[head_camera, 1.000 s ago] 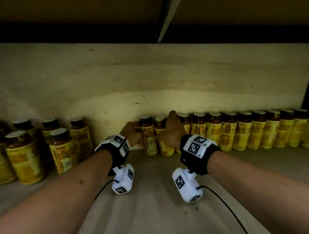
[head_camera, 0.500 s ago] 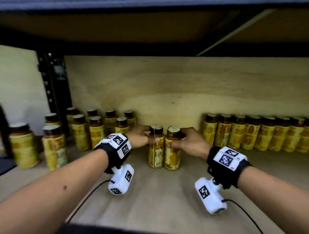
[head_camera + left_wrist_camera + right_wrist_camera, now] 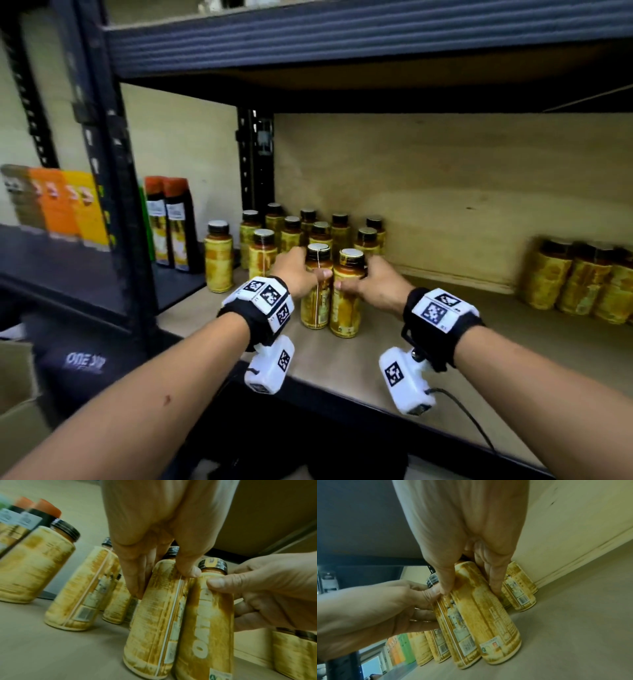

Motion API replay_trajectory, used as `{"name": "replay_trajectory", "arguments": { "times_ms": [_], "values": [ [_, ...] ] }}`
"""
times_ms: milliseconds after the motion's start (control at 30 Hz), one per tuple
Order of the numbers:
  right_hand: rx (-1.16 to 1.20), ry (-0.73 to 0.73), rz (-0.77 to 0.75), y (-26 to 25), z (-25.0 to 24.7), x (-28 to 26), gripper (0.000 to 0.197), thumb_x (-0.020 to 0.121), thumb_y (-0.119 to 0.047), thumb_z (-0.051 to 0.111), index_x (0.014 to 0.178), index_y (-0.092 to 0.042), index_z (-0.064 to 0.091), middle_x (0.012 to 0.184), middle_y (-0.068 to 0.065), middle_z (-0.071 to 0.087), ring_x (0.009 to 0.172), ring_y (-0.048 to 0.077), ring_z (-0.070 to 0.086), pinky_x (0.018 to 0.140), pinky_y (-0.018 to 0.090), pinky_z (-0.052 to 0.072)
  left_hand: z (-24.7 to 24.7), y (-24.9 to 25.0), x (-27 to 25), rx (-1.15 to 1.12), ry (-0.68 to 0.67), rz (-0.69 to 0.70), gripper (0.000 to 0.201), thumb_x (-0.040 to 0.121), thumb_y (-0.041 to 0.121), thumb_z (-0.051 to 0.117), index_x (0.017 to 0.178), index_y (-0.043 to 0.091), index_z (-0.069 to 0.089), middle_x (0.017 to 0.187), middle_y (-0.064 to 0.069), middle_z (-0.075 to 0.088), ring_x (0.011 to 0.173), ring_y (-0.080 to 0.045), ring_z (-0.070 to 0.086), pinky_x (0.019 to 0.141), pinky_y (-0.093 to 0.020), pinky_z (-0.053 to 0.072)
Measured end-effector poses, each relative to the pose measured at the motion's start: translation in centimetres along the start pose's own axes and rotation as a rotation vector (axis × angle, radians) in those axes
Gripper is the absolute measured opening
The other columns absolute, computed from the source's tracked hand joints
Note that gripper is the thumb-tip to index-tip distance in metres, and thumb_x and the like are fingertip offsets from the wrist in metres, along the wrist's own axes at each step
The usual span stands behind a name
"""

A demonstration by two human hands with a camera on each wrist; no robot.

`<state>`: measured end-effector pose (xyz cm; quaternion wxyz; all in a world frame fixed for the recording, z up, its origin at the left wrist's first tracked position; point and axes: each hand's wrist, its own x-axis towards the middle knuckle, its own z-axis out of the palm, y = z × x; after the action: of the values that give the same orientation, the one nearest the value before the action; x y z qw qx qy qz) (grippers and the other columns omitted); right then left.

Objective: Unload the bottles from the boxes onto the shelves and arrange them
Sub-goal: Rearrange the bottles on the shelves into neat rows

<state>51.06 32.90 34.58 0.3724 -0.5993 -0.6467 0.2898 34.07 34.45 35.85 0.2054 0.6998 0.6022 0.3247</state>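
Two yellow-labelled bottles with dark caps stand side by side on the wooden shelf (image 3: 479, 329). My left hand (image 3: 301, 275) grips the left bottle (image 3: 315, 301) near its shoulder, thumb in front and fingers behind. My right hand (image 3: 373, 286) grips the right bottle (image 3: 346, 308) the same way. The left wrist view shows the left hand (image 3: 154, 561) on its bottle (image 3: 154, 628) and the other bottle (image 3: 205, 635) touching it. In the right wrist view the right hand (image 3: 467, 561) holds its bottle (image 3: 488, 622).
A cluster of several like bottles (image 3: 308, 233) stands just behind and left of the pair. A row of more bottles (image 3: 582, 284) lines the back wall at the right. Dark taller bottles (image 3: 171, 222) and orange cartons (image 3: 65, 205) sit on the neighbouring shelf beyond the black upright (image 3: 113, 192).
Both hands have slid the two bottles leftward and forward, away from the right-hand row and toward the left cluster. The view has pulled back, so the shelf frame shows.
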Motion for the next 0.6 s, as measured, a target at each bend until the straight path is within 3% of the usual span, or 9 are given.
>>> {"name": "replay_trajectory", "arguments": {
  "times_ms": [167, 300, 600],
  "values": [
    [-0.073, 0.076, 0.051, -1.5, 1.8, 0.9, 0.057, 0.078, -0.032, 0.079, 0.126, -0.017, 0.051, 0.124, 0.002, 0.061, 0.117, 0.023, 0.058, 0.102, 0.045, 0.047, -0.4, -0.8, 1.1, -0.014, 0.049, -0.062, 0.057, 0.083, 0.040, 0.071, 0.128, 0.010, 0.051, 0.127, -0.010, 0.059, 0.118, -0.029, 0.055, 0.096, -0.039, 0.048],
    [-0.075, 0.114, 0.058, -1.4, 2.1, 1.0, 0.055, 0.083, -0.028, 0.075, 0.130, -0.016, 0.049, 0.129, 0.004, 0.059, 0.121, 0.024, 0.055, 0.104, 0.043, 0.045, -0.1, -0.9, 1.7, -0.055, 0.103, -0.112, 0.070, 0.084, 0.036, 0.071, 0.141, 0.008, 0.041, 0.138, -0.013, 0.052, 0.127, -0.030, 0.049, 0.100, -0.039, 0.045],
    [-0.144, 0.145, 0.120, -1.4, 1.8, 1.1, 0.057, 0.085, -0.033, 0.073, 0.131, -0.015, 0.046, 0.132, 0.006, 0.056, 0.123, 0.026, 0.053, 0.103, 0.043, 0.045, 0.3, -1.2, 2.6, -0.147, 0.144, -0.172, 0.070, 0.085, 0.033, 0.071, 0.143, 0.011, 0.040, 0.141, -0.015, 0.046, 0.129, -0.032, 0.047, 0.101, -0.040, 0.043]
  ]
}}
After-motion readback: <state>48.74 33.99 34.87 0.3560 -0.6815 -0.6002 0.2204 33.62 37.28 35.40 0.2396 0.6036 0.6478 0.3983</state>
